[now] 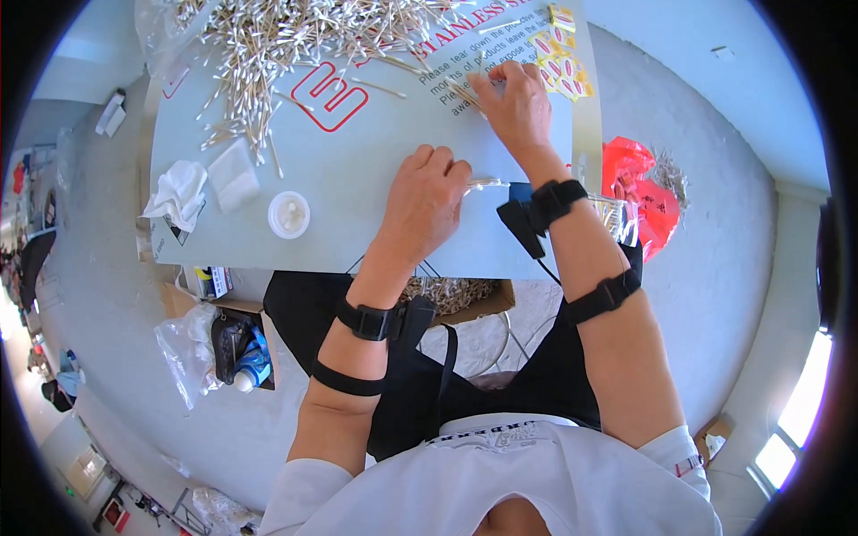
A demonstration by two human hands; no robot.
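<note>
Left hand [424,201] grasps 1 cotton-swab bundle [485,183]

The white tips jut from the curled fingers over the desk [344,228]. The right hand [518,107] bends its fingers at loose swabs [460,92], left of yellow labels [563,76]; I cannot tell whether it grips any. A swab heap [331,27] lies beyond.

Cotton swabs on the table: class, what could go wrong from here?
The loose swab pile could scatter if bumped. The bunched swabs protruding from the left hand might slip out of line. The round white container, standing left of that hand, could tip if knocked.
</note>
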